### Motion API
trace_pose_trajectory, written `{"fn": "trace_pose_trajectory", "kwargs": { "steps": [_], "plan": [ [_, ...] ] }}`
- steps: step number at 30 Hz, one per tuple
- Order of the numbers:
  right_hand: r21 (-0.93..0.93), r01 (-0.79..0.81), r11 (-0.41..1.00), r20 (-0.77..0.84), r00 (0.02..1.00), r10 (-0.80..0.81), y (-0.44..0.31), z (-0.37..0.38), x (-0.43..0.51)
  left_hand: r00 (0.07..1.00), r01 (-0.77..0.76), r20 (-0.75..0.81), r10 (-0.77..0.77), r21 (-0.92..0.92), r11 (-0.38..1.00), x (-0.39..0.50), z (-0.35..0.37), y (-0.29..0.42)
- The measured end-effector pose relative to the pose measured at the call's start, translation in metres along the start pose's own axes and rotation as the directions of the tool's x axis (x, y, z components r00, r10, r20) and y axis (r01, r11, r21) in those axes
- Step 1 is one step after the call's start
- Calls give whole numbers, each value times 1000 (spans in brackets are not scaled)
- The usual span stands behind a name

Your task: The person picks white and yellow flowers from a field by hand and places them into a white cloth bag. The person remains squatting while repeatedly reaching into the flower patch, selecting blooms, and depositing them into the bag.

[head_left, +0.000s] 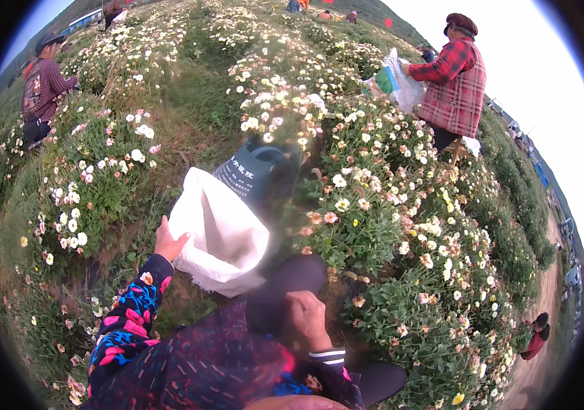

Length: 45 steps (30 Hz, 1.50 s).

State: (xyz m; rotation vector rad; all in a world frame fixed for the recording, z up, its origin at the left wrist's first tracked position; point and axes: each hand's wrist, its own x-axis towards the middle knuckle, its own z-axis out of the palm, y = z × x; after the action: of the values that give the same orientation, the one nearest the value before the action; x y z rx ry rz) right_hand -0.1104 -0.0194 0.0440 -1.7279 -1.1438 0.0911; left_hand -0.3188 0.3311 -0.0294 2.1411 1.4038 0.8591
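A white woven sack [220,233] stands with its mouth wide open in front of me. My left hand [171,242] is at its left rim, the thumb and fingers against the cloth; how firmly it grips is unclear. My right hand [308,315] is curled near my dark-trousered knee, to the right of the sack; whether anything is inside the fingers cannot be seen. Just beyond the sack lies a dark blue-green bag [251,166] with a handle and printed writing. The inside of the sack shows only white cloth.
Flowering plants with white and pink blooms [363,205] rise close on my right, and more [74,225] on my left. A person in red plaid [456,82] holds a printed sack [397,82] at upper right. Another person [48,89] is at upper left. A dirt track [543,307] runs at far right.
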Motion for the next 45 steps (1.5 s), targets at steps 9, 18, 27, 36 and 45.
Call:
{"fn": "trace_pose_trajectory", "kwargs": {
  "steps": [9, 18, 27, 36, 45],
  "plan": [
    [134, -244, 960, -91, 962, 257, 43, 7, -22, 491, -572, 281, 824, -609, 549, -91, -42, 203],
    [132, -362, 923, -141, 914, 379, 35, 3, -31, -145, -720, 545, 826, -630, 290, -158, 30, 199],
    [184, -332, 925, -132, 924, 358, 47, 12, -31, -62, -700, 364, 929, -680, 219, -155, 31, 192],
    [19, -202, 979, -129, 971, 203, 44, -16, -34, -64, -729, 519, 852, -608, 315, -159, 34, 225],
    [-63, -250, 966, -401, 893, 205, 24, -42, -76, -425, -721, 542, 725, -687, 91, -158, 80, 230]
  ]
}}
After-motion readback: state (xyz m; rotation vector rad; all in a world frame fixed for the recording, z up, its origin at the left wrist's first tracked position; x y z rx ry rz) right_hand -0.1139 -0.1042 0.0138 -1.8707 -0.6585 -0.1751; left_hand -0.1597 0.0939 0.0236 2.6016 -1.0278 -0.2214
